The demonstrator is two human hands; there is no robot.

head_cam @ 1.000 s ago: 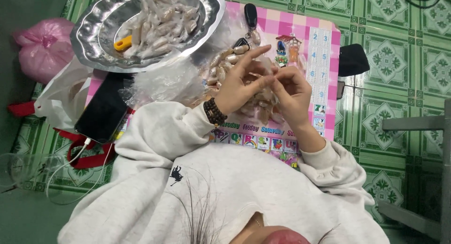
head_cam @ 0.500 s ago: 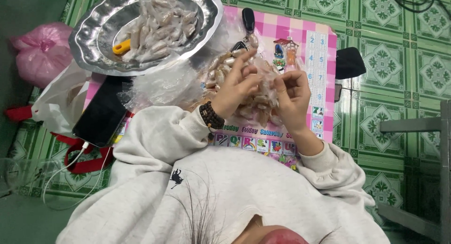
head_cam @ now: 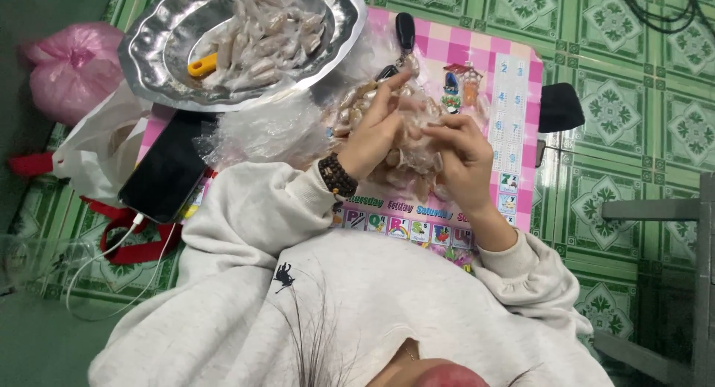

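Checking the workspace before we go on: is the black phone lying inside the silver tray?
No, the black phone lies on the mat's edge below the silver tray, with a white cable plugged in.

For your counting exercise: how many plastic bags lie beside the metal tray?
2: a pink knotted plastic bag left of the silver metal tray, and a white plastic bag below it; others may be hidden.

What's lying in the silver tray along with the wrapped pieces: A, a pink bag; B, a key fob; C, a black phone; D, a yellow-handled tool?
D: a yellow-handled tool lies in the silver tray among the wrapped pieces; the other things lie outside it.
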